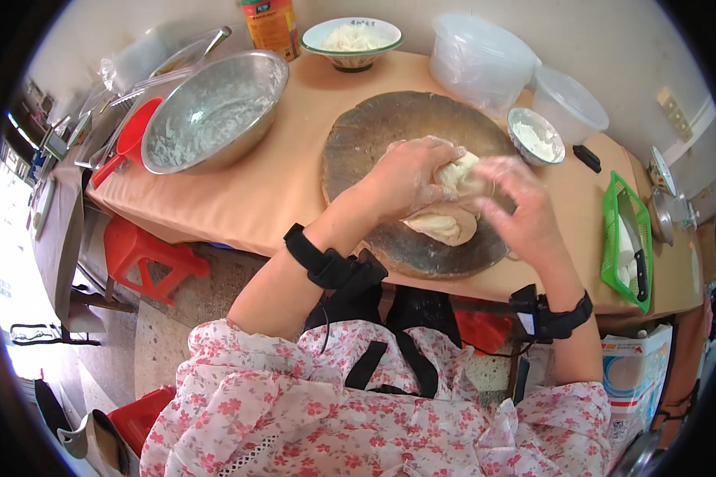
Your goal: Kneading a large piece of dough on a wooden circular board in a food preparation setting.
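Note:
Pale dough [459, 172] sits between my hands, above the round dark wooden board [378, 119]. My left hand [406, 176] has its floured fingers wrapped over the dough's left side. Just to the right, my right hand [527, 208] is slightly blurred, its thumb and fingers apart and curved toward the dough. Nearer me, a folded-looking lump of dough [444, 226] lies over the board; I cannot tell whether it joins the upper piece. Part of the dough is hidden behind my fingers.
A floury metal basin [215, 111] and red ladle [129, 143] stand left. Behind are a bowl of white shreds [352, 38] and a plastic tub [485, 63]. A flour bowl [535, 137] touches the board's right side. Far right, a green basket [610, 238] holds a knife [641, 270].

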`<control>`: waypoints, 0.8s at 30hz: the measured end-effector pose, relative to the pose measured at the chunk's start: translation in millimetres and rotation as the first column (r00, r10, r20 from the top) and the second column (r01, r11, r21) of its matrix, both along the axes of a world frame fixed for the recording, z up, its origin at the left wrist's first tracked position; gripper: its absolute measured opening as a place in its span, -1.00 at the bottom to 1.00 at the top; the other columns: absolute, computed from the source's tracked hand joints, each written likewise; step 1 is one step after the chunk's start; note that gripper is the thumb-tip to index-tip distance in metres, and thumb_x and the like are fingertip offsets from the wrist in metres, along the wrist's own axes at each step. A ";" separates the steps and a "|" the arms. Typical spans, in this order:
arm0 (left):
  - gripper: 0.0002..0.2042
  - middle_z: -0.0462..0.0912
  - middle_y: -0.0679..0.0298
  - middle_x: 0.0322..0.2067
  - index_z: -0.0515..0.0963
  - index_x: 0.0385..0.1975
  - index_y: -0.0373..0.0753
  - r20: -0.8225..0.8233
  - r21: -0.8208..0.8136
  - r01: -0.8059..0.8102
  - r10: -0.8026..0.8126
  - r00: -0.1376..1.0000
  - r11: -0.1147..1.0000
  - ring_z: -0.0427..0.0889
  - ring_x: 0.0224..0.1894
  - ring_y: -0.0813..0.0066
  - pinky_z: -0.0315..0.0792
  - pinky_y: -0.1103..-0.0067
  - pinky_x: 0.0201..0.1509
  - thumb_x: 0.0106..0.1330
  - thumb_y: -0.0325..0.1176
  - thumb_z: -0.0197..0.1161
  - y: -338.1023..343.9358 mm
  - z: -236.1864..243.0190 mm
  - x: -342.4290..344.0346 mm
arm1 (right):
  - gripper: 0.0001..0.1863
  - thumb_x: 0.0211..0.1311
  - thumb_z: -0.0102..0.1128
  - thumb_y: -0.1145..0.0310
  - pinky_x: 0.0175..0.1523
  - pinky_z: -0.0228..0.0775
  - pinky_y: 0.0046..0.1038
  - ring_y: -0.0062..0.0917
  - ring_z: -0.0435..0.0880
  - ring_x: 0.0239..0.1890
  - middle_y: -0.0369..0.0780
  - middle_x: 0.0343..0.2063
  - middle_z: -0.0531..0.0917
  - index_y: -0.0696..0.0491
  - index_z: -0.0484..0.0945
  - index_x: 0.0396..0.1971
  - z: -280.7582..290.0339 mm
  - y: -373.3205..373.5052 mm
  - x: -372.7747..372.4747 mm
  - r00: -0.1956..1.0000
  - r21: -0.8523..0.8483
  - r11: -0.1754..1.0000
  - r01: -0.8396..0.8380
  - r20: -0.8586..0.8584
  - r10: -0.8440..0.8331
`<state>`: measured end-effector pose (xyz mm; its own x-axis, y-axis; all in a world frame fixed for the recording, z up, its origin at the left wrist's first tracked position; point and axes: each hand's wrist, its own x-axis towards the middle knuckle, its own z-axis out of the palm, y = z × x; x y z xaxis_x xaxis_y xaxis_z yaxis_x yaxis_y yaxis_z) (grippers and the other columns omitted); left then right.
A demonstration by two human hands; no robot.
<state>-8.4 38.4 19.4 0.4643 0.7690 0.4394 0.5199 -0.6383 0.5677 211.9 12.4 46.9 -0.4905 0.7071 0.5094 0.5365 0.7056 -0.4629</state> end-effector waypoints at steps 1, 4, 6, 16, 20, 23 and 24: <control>-0.47 0.56 0.08 0.00 0.50 0.08 -0.21 -0.002 -0.009 0.000 0.000 1.000 1.000 0.55 0.01 0.09 0.37 0.30 0.16 0.05 -0.25 0.39 -2.7 -1.6 1.2 | -0.56 0.03 0.33 0.44 0.10 0.43 -0.29 -0.22 0.57 0.01 -0.13 -0.07 0.59 0.09 0.55 0.00 9.2 -2.6 -0.3 0.997 -0.013 0.998 0.066 0.029 -0.066; -0.56 0.55 0.06 0.01 0.53 0.00 -0.23 -0.052 0.053 -0.008 0.011 0.999 0.999 0.52 0.04 0.06 0.39 0.29 0.14 0.08 -0.32 0.35 -9.7 -4.0 7.3 | -0.55 0.06 0.31 0.43 0.10 0.44 -0.31 -0.22 0.57 0.02 -0.11 -0.03 0.58 0.08 0.55 0.02 3.4 2.4 -0.7 0.995 0.000 1.000 0.020 0.103 -0.020; -0.62 0.55 0.06 -0.01 0.54 -0.05 -0.24 0.013 0.283 -0.123 0.124 0.992 0.951 0.51 0.04 0.04 0.39 0.27 0.14 0.09 -0.36 0.33 -21.6 -10.6 13.1 | -0.58 0.09 0.28 0.44 0.08 0.46 -0.32 -0.23 0.58 0.02 -0.11 -0.02 0.58 0.10 0.55 0.01 2.9 -2.4 -6.1 0.984 0.026 0.998 0.054 0.167 -0.058; -0.61 0.54 0.10 -0.01 0.53 -0.03 -0.19 -0.039 0.396 -0.254 0.292 0.956 0.883 0.52 0.05 0.09 0.33 0.22 0.25 0.09 -0.39 0.33 -23.9 -33.1 20.5 | -0.74 0.16 0.10 0.54 -0.05 0.51 -0.31 -0.25 0.64 -0.13 -0.14 -0.12 0.63 0.13 0.62 -0.15 -13.2 12.0 -16.5 0.952 0.212 0.972 0.101 0.264 -0.156; -0.64 0.55 0.14 -0.01 0.53 -0.02 -0.16 -0.162 0.320 -0.268 0.331 0.930 0.909 0.52 0.06 0.16 0.29 0.18 0.26 0.17 -0.28 0.28 -2.1 -31.9 20.8 | -0.79 0.19 0.06 0.51 -0.10 0.49 -0.25 -0.21 0.63 -0.15 -0.12 -0.18 0.63 0.14 0.62 -0.21 -12.8 35.7 -21.7 0.922 0.091 0.982 0.167 0.338 -0.189; -0.64 0.55 0.16 -0.01 0.52 0.00 -0.16 -0.224 0.227 -0.260 0.310 0.924 0.939 0.51 0.08 0.19 0.27 0.16 0.27 0.23 -0.21 0.25 6.3 -24.0 19.9 | -0.81 0.22 0.06 0.47 -0.12 0.46 -0.21 -0.18 0.63 -0.18 -0.13 -0.24 0.63 0.13 0.61 -0.23 -14.1 49.9 -19.2 0.904 0.082 0.980 0.183 0.379 -0.201; -0.63 0.56 0.17 -0.01 0.51 0.02 -0.16 -0.248 0.158 -0.254 0.287 0.925 0.954 0.50 0.09 0.20 0.26 0.16 0.28 0.26 -0.18 0.23 9.2 -22.1 17.3 | -0.81 0.22 0.06 0.47 -0.12 0.46 -0.21 -0.18 0.63 -0.18 -0.13 -0.24 0.63 0.13 0.61 -0.23 -14.8 49.7 -19.6 0.905 0.089 0.980 0.177 0.376 -0.197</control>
<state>8.8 47.6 -2.7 0.3584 0.8303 0.4268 0.8030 -0.5073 0.3127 192.3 62.1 32.1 -0.5160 0.7825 0.3485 0.7891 0.5925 -0.1621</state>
